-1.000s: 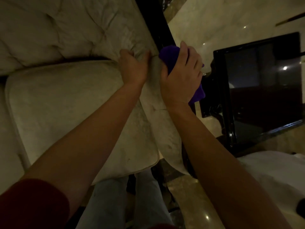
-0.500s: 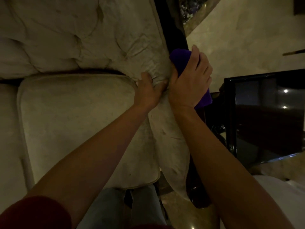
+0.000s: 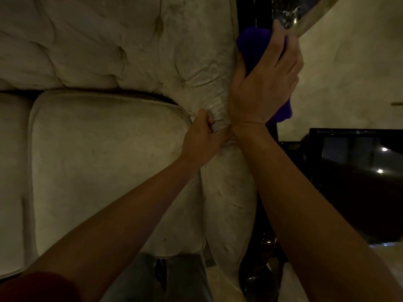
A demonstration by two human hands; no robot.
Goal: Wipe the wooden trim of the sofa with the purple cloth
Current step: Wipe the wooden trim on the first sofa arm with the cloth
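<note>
From the head camera, the view looks down over a pale tufted sofa (image 3: 104,53) in dim light. The right hand (image 3: 265,83) has its grip clamped on the purple cloth (image 3: 254,45), fingers wrapped over the top of the bundle and pressing it against the dark wooden trim (image 3: 246,12) that runs along the outer edge of the sofa's arm. Part of the cloth bulges out above the fingers, and a loose end hangs below the heel of the hand, near the wrist on its outer side. The trim shows as a narrow black strip rising above the cloth to the top of the frame and reappears lower down beside the forearm.

The left hand (image 3: 204,139) has its grip closed on a fold of the pale upholstery where the seat cushion (image 3: 104,166) meets the padded arm, bunching the fabric under the fingers. It sits just beside and below the right wrist, nearly touching it.

A red sleeve (image 3: 37,287) covers the left upper arm at the bottom corner. To the right stands a dark glossy desk (image 3: 357,182) catching small light reflections, on a pale polished floor (image 3: 349,68).
</note>
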